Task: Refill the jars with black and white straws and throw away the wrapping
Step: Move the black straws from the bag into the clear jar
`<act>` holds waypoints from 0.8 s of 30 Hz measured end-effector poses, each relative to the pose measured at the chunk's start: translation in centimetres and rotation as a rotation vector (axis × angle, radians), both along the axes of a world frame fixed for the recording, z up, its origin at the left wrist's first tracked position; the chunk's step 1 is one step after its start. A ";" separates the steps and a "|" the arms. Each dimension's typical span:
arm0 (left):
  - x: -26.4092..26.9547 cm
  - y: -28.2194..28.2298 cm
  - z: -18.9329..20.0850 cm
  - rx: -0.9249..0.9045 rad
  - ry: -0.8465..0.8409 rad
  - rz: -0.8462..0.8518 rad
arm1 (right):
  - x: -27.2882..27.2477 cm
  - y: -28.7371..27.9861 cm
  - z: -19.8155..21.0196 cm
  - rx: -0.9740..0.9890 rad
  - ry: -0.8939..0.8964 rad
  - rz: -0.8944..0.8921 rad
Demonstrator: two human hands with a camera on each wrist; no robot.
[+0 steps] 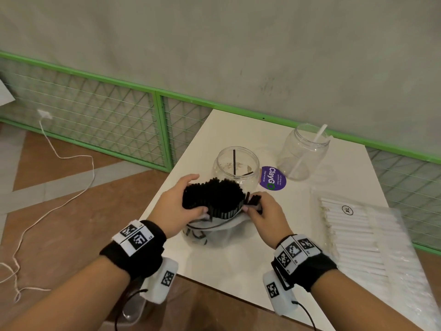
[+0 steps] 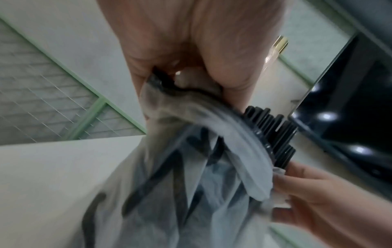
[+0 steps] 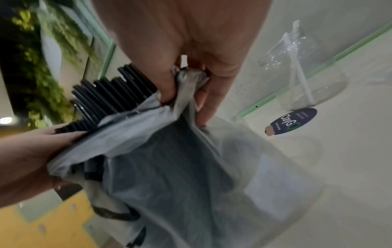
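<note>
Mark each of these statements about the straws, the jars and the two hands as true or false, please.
1. Both hands pull the plastic wrapping down off the black straws. True.
2. The nearer jar is full of black straws. False: only one or two lie in it.
3. The farther jar holds a white straw. True.
4. The pack of white straws lies on the floor. False: it lies on the table.
5. The right hand pinches the wrapping's edge. True.
</note>
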State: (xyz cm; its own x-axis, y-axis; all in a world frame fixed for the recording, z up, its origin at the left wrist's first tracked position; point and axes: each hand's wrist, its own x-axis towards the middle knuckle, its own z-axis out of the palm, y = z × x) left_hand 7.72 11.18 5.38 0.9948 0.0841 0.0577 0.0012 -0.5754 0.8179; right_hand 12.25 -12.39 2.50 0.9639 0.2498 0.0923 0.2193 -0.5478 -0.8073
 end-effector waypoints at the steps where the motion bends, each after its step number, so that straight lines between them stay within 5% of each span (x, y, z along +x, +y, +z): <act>1: 0.0 0.4 -0.3 0.022 0.036 -0.007 | 0.0 0.3 -0.3 -0.084 0.018 0.019; 5: -1.2 0.5 0.0 0.057 -0.049 -0.031 | 0.0 0.6 -1.2 -0.180 0.050 0.015; 8: -1.8 -0.9 1.4 0.372 -0.183 -0.122 | 0.3 0.9 -1.4 -0.209 0.010 0.042; 11: -0.5 -2.6 1.1 0.634 -0.148 -0.190 | 0.5 1.0 -1.9 -0.245 0.011 0.086; 15: 1.3 -2.9 0.7 0.662 -0.135 -0.216 | 0.8 0.0 -3.7 -0.368 0.076 0.181; 19: 1.5 -3.1 0.2 0.637 -0.195 -0.209 | 0.5 -1.1 -3.5 -0.494 -0.072 0.076; 24: 1.5 -3.3 0.0 0.628 -0.237 -0.180 | -1.0 0.8 -1.3 -0.033 -0.110 0.019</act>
State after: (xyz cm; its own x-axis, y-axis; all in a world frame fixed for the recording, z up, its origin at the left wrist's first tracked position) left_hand 9.18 7.91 5.34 0.9449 -0.2010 0.2585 -0.2756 -0.9144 0.2966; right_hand 11.22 -11.61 1.21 0.9436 0.2721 0.1886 0.3158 -0.5684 -0.7598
